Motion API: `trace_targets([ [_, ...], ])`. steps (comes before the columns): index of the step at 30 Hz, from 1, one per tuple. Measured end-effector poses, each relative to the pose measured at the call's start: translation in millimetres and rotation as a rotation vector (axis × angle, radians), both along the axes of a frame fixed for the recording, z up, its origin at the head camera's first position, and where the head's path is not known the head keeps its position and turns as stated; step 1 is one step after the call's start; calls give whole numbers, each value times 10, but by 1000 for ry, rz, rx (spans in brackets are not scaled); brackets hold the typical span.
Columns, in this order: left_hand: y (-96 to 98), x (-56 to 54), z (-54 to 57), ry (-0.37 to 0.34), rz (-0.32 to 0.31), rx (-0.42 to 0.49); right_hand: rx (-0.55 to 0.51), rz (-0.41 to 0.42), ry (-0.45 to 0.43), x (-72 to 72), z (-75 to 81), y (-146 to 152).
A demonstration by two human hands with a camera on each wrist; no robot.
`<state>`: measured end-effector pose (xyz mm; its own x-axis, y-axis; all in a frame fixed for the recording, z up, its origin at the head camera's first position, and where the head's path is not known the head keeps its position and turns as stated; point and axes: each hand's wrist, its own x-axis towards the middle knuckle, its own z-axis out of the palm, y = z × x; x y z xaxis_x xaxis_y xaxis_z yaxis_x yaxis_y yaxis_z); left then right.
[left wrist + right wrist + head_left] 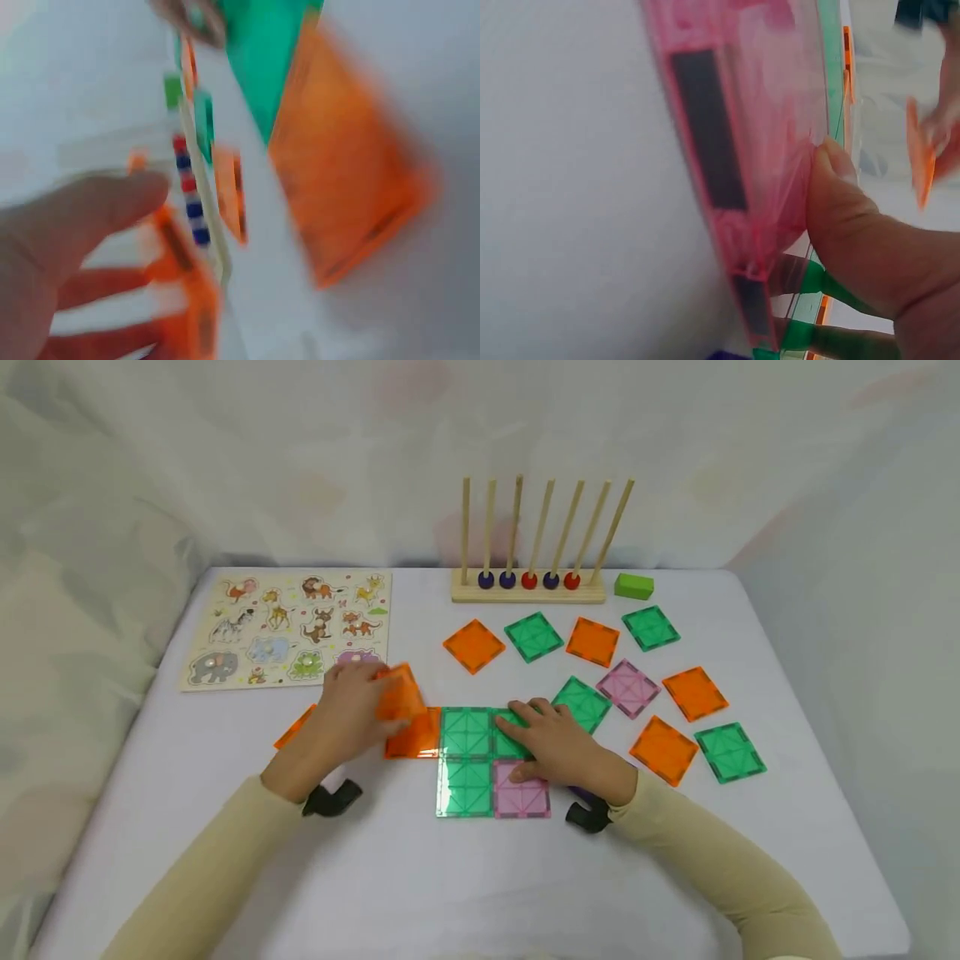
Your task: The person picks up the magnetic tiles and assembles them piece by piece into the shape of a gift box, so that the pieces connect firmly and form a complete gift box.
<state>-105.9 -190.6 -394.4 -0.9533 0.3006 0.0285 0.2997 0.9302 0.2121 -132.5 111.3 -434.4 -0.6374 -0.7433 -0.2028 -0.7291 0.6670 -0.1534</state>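
Note:
My left hand (347, 714) pinches a square orange magnetic tile (402, 693), raised and tilted above a flat orange tile (414, 742). In the left wrist view the held orange tile (196, 307) is blurred, with the thumb on one side and fingers on the other. The flat orange tile joins a block of a green tile (467, 732), a second green tile (465, 788), a pink tile (522, 795) and a partly covered green tile (507, 745). Across that covered tile my right hand (562, 745) rests with spread fingers, its thumb touching the pink tile.
Loose orange, green and pink tiles (628, 688) lie to the right and behind. At the back stand a wooden peg rack (528, 591) with red and blue beads and a green block (633, 586). An animal puzzle board (300, 631) lies back left; an orange tile (294, 727) peeks out beside the left wrist.

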Motion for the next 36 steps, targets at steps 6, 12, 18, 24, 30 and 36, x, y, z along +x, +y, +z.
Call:
trace_targets([
  [6, 71, 724, -335, 13, -269, -52, 6, -7, 12, -21, 28, 52],
  [12, 164, 825, -552, 165, -287, -83, 3, -11, 12, -30, 14, 65],
  [18, 117, 860, -577, 96, -205, -130, -8, -6, -15, -12, -18, 51],
  [24, 114, 843, -572, 84, -186, -108, -25, 78, -20, -64, 12, -7],
  [30, 127, 835, -536, -19, -187, -38, -62, 88, -35, -105, -29, -88],
  [36, 276, 750, -450, -143, -218, 39, -122, -20, 64, -23, -61, -5],
])
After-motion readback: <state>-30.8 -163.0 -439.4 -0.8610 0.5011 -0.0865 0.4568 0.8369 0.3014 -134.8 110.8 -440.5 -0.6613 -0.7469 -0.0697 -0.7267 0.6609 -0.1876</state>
